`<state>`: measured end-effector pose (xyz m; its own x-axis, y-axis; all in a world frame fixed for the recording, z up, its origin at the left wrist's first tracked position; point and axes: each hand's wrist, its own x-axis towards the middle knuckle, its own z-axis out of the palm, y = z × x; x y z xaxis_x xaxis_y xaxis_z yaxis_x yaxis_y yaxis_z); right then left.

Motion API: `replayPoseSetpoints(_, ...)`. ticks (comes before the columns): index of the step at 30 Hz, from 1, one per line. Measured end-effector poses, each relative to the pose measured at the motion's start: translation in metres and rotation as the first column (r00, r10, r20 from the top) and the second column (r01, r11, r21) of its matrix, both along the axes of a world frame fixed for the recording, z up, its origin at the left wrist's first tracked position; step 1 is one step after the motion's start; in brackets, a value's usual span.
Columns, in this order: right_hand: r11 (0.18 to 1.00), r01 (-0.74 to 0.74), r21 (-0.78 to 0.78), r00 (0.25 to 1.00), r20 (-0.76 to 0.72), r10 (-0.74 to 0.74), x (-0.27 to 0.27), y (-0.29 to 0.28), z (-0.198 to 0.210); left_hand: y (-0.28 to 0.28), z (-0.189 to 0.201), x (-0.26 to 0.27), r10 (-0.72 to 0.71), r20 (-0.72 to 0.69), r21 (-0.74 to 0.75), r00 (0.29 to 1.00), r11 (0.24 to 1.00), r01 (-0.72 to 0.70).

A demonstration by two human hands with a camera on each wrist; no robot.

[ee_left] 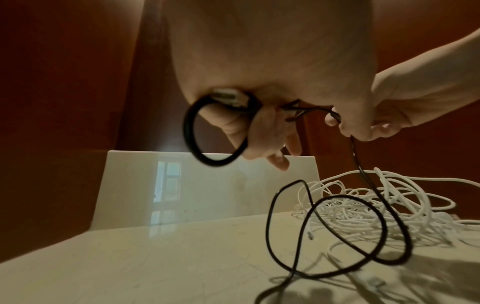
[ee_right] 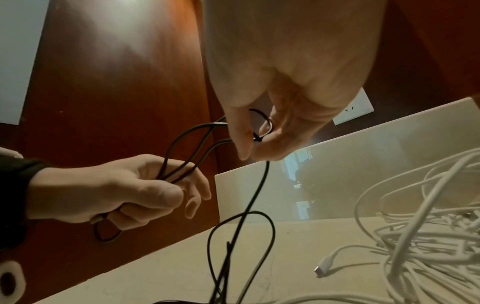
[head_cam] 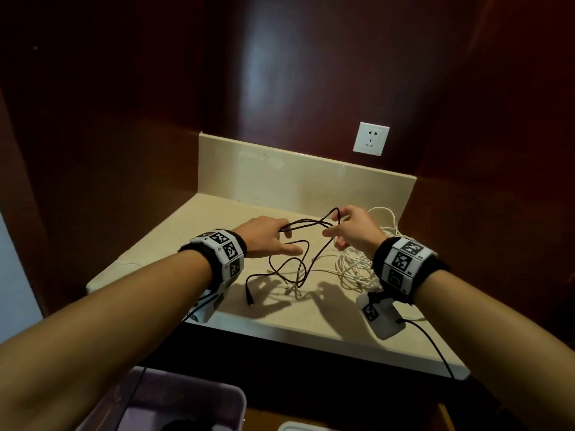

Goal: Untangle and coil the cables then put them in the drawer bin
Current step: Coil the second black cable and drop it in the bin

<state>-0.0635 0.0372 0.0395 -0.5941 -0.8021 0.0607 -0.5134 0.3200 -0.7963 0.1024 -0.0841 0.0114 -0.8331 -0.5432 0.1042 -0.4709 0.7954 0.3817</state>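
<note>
Both hands above counter (head_cam: pixel 174 253), gripping black cable (head_cam: pixel 298 265). Left hand (head_cam: pixel 264 236) fingers curled round gathered strands, small loop below palm. Right hand (head_cam: pixel 354 231) thumb and fingers pinch loop; rest hangs below fingertips onto counter. White cable tangle (head_cam: pixel 357 265) under right wrist. Bin (head_cam: pixel 230 399) near body.

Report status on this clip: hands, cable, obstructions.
Both hands hold the black cable: left hand grips loops, right hand pinches a strand. Tail trails loose on countertop. White cable tangle alongside, uncoiled.

Black wristbands (head_cam: pixel 214 253) carry white marker tiles (black-patterned squares).
</note>
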Motion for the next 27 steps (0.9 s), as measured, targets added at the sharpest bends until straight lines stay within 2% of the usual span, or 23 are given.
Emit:
replayPoseSetpoints(8,0.992,-0.03,-0.123,0.988,0.15,0.048,0.009,0.005,0.009,0.006,-0.009,-0.001,0.026,-0.05,0.07,0.998,0.997,-0.023)
replayPoseSetpoints(11,0.986,-0.023,-0.166,0.962,0.263,0.067,0.014,0.005,0.011,0.01,-0.006,-0.004,0.032,-0.084,0.073,0.996,0.997,-0.026)
replayPoseSetpoints(14,0.979,0.01,-0.202,0.931,0.36,0.065,0.016,0.007,0.013,0.013,-0.005,-0.005,0.027,-0.071,0.057,0.997,0.998,-0.023)
replayPoseSetpoints(17,0.98,0.031,-0.197,0.918,0.394,0.05,0.017,0.009,0.014,0.012,-0.007,-0.006,0.025,-0.054,0.049,0.998,0.999,-0.022)
replayPoseSetpoints(23,0.987,0.029,-0.159,0.935,0.353,0.029,0.005,0.014,0.012,0.01,-0.005,0.001,0.007,-0.002,0.02,1.0,1.0,-0.007)
replayPoseSetpoints(25,0.993,0.022,-0.113,0.959,0.283,0.011,-0.001,0.016,0.009,0.01,-0.005,0.001,0.004,0.009,0.038,1.0,0.999,-0.004)
replayPoseSetpoints(27,0.999,0.021,-0.029,0.992,0.123,-0.017,-0.005,0.014,0.005,0.01,-0.005,0.001,-0.007,0.024,0.065,1.0,0.998,0.005)
